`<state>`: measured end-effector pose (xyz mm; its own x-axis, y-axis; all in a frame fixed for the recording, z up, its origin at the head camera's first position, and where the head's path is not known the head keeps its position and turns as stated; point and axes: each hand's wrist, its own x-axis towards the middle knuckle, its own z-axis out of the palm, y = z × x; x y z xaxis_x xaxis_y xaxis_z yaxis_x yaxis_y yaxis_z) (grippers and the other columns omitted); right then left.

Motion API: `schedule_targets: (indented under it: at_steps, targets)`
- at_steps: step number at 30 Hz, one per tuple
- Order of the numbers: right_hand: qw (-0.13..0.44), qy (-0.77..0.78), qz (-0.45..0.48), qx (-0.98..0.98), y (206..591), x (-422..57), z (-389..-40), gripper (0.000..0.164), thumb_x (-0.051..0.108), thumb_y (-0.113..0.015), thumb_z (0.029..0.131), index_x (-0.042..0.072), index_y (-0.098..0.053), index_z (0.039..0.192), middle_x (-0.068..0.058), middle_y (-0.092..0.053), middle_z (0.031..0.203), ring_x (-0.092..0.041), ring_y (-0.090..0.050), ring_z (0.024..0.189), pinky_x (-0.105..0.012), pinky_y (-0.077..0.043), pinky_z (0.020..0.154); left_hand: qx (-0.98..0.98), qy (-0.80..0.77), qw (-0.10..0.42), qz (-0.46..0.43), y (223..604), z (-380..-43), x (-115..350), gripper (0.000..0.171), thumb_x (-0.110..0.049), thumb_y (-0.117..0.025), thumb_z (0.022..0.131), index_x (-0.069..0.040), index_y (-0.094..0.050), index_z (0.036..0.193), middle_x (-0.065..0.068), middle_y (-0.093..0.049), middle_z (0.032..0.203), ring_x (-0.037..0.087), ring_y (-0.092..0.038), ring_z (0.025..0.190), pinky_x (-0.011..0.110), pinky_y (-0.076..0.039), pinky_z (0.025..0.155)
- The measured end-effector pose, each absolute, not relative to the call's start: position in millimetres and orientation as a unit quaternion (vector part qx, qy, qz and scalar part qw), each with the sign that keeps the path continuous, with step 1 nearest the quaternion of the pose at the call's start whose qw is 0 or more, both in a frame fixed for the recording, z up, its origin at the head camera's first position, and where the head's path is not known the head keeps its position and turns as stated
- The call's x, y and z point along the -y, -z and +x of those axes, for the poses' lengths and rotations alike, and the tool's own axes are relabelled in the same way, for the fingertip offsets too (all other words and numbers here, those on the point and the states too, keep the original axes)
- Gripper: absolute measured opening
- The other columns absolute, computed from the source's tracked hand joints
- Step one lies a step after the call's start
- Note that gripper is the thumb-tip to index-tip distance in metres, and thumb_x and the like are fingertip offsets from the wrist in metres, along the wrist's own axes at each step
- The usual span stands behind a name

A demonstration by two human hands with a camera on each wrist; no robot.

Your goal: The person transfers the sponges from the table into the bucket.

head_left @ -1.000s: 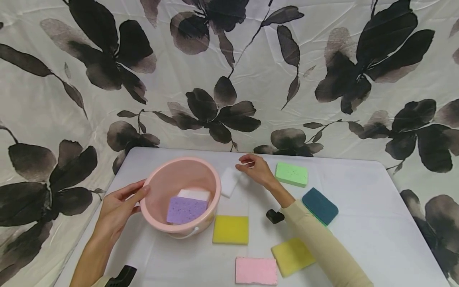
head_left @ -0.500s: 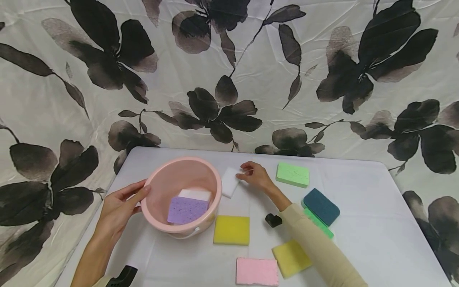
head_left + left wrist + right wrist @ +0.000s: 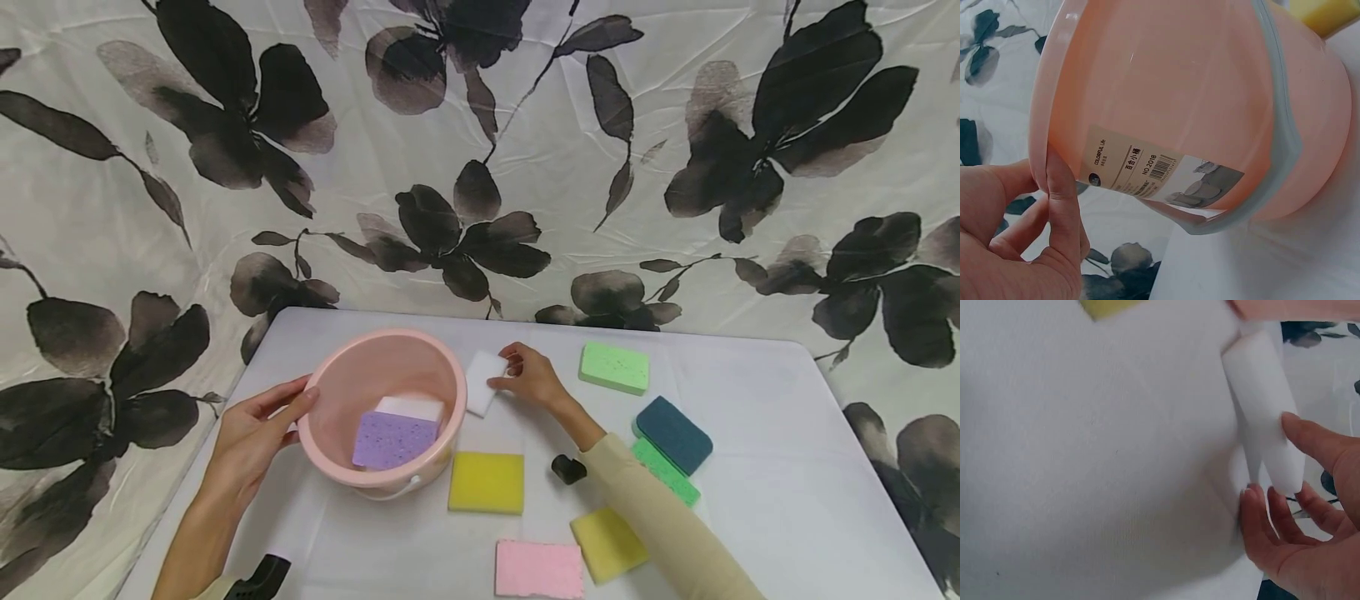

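Observation:
My left hand [image 3: 251, 437] pinches the rim of a pink bucket [image 3: 330, 367], thumb on one side and fingers on the other. In the left wrist view, the bucket [image 3: 1197, 81] shows a paper label [image 3: 1141, 169] and a grey-white handle. A purple sponge [image 3: 393, 440] lies inside the bucket, with a white block [image 3: 411, 407] behind it. To the bucket's right, my right hand [image 3: 532, 375] pinches the near end of a smooth white sponge [image 3: 482, 383]. The right wrist view has the thumb on this white sponge's [image 3: 1263, 406] face and curled fingers at its end.
Several sponges lie on the white-covered table [image 3: 780, 467]: yellow [image 3: 486, 483], pink [image 3: 538, 570], a second yellow [image 3: 607, 546], light green [image 3: 613, 367], and dark teal [image 3: 673, 433] leaning on a green one [image 3: 666, 472]. A floral cloth [image 3: 480, 125] hangs behind the table.
My right hand has come down a little toward me and closed its fingers on the white sponge's end. My left hand and the bucket have stayed in place.

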<state>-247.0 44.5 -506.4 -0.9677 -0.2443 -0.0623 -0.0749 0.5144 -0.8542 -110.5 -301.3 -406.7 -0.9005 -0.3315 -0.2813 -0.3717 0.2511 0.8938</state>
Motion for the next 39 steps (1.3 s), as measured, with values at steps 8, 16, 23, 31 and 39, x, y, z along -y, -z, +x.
schedule_targets:
  at_steps: [8, 16, 23, 31, 39]
  targets:
    - [0.089, 0.551, -0.044, -0.829, 499, -46, -241, 0.038, 0.004, -0.083, 0.085, 0.0, -0.067, 0.119, -0.017, -0.065, 0.115, -0.028, -0.068, 0.096, -0.029, -0.059, 0.079, -0.793, -0.568, 0.016, -0.221, 408, -110, 301, 0.072, -0.05, -0.073, 0.093, -0.008, -0.055, 0.149, 0.01, -0.054, 0.146, -0.004, -0.064, 0.092, 0.018, -0.057, 0.077]
    - [0.112, 0.587, -0.037, -0.801, 486, -58, -241, 0.04, 0.006, -0.082, 0.086, 0.004, -0.069, 0.124, -0.014, -0.065, 0.121, -0.025, -0.07, 0.095, -0.031, -0.057, 0.082, -0.797, -0.566, 0.012, -0.213, 408, -109, 302, 0.071, -0.049, -0.072, 0.094, -0.007, -0.055, 0.149, 0.009, -0.055, 0.145, -0.005, -0.064, 0.092, 0.018, -0.058, 0.077]
    - [0.132, 0.589, -0.052, -0.795, 467, -71, -244, 0.04, 0.009, -0.083, 0.087, 0.007, -0.071, 0.125, -0.012, -0.068, 0.123, -0.021, -0.072, 0.096, -0.029, -0.054, 0.082, -0.799, -0.563, 0.009, -0.211, 408, -108, 302, 0.07, -0.048, -0.072, 0.094, -0.007, -0.055, 0.148, 0.008, -0.057, 0.143, -0.005, -0.064, 0.092, 0.018, -0.057, 0.077]
    - [0.15, 0.593, -0.081, -0.787, 445, -84, -246, 0.041, 0.007, -0.081, 0.088, 0.004, -0.069, 0.127, -0.016, -0.065, 0.126, -0.022, -0.072, 0.098, -0.033, -0.059, 0.086, -0.802, -0.562, 0.007, -0.203, 408, -108, 301, 0.068, -0.047, -0.071, 0.095, -0.006, -0.055, 0.148, 0.011, -0.056, 0.144, -0.004, -0.065, 0.091, 0.018, -0.057, 0.077]
    - [0.171, 0.599, -0.121, -0.773, 419, -90, -248, 0.041, 0.002, -0.08, 0.088, -0.001, -0.067, 0.127, -0.02, -0.062, 0.126, -0.02, -0.07, 0.094, -0.034, -0.06, 0.087, -0.804, -0.559, 0.006, -0.202, 407, -109, 303, 0.068, -0.047, -0.071, 0.095, -0.006, -0.056, 0.147, 0.007, -0.059, 0.138, -0.002, -0.065, 0.089, 0.019, -0.058, 0.076]
